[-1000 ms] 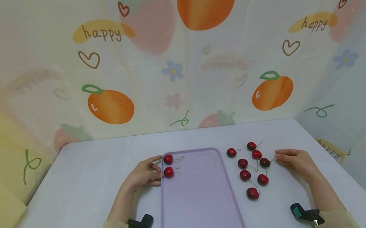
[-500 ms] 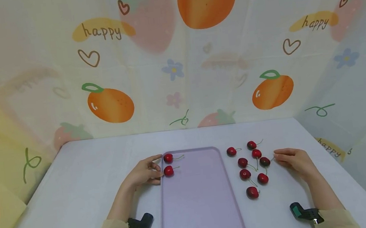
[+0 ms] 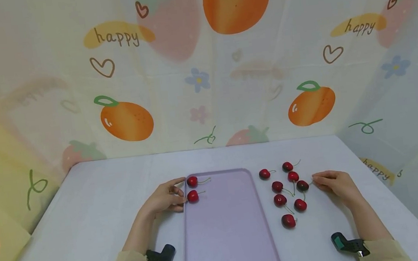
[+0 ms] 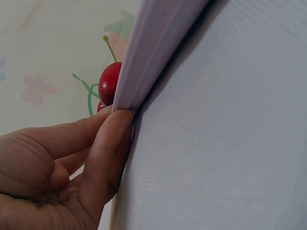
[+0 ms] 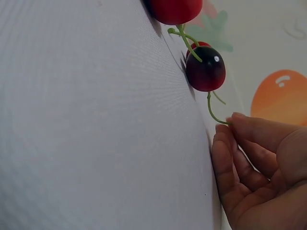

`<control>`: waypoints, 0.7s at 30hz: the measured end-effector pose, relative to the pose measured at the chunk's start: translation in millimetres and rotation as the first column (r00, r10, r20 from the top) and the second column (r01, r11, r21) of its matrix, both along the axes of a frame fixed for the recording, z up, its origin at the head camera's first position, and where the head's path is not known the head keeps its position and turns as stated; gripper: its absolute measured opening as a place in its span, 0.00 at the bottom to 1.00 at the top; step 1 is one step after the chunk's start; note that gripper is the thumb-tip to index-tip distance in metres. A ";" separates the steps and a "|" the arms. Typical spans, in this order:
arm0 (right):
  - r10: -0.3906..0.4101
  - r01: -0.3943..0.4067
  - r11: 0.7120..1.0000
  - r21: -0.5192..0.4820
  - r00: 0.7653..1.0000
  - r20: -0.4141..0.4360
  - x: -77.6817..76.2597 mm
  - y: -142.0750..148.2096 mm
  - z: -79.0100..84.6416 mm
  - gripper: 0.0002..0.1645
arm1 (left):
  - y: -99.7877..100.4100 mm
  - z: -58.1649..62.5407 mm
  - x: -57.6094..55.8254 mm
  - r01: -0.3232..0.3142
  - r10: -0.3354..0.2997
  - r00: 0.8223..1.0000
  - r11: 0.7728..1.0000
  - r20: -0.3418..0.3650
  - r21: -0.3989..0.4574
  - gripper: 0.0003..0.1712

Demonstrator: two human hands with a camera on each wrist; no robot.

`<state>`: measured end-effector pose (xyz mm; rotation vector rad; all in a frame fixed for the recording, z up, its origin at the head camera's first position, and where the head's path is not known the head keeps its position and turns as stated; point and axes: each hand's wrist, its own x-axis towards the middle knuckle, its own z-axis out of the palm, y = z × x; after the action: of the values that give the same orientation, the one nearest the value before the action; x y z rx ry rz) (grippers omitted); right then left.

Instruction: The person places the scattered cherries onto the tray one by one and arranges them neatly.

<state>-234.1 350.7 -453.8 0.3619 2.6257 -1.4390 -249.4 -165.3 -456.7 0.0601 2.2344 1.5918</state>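
Observation:
My right hand [image 3: 337, 184] pinches the thin green stem [image 5: 214, 115] of a dark red cherry [image 3: 302, 186] between thumb and fingertips. That cherry [image 5: 206, 69] sits low by the white table in the right wrist view. My left hand [image 3: 164, 199] touches the left edge of a lilac tray [image 3: 229, 240] near its far corner, index finger stretched out and thumb [image 4: 117, 125] against the outer wall. Just inside that edge lie two red cherries, the far cherry [image 3: 192, 181] and the near cherry [image 3: 193, 196], stems pointing right.
Several more cherries lie loose between the tray and my right hand, among them a back cherry [image 3: 287, 166] and a front cherry [image 3: 288, 221]. Fruit-printed cloth [image 3: 206, 105] hangs behind the white table [image 3: 88, 230].
My right fingertips have shifted very slightly left along the cherry's stem. My left hand, the tray and the cherries stay where they were.

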 end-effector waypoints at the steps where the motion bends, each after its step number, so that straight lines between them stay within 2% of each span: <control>1: -0.001 0.001 1.000 -0.004 1.000 0.001 -0.3 0.1 0.1 0.31 | 0.0 -0.2 0.1 -0.001 0.001 1.000 1.000 0.000 0.002 0.42; 9: -0.005 0.005 1.000 -0.007 1.000 0.013 -0.6 1.7 0.3 0.31 | 0.3 -0.4 0.6 -0.002 0.002 1.000 1.000 -0.006 0.007 0.43; 21: 0.005 -0.003 0.997 -0.083 1.000 0.020 0.2 2.8 1.5 0.32 | 0.3 1.3 1.8 -0.004 0.004 1.000 1.000 -0.005 0.005 0.41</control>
<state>-233.9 353.6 -452.3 0.3601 2.5404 -1.5291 -247.6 -165.0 -455.4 0.0613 2.2356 1.6010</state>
